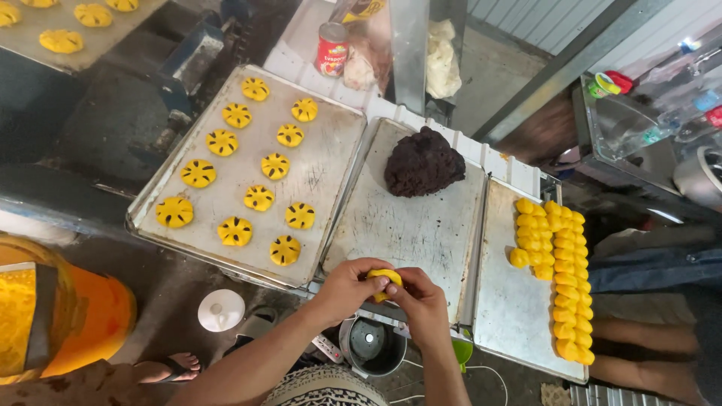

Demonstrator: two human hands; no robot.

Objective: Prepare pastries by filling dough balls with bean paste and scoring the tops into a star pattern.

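Head view: a small yellow dough ball [384, 283] is pinched between the fingertips of the left hand [347, 287] and the right hand [421, 301], both closed on it from opposite sides, neither nearer than the other. Roundish and smooth, with no clear long axis, it is held above the near edge of the middle metal tray [421, 225]. Beyond the grip a dark filling mound [423, 162] is seen, shaped yellow pieces [248, 173] up-left, plain dough balls [560, 263] to the right.
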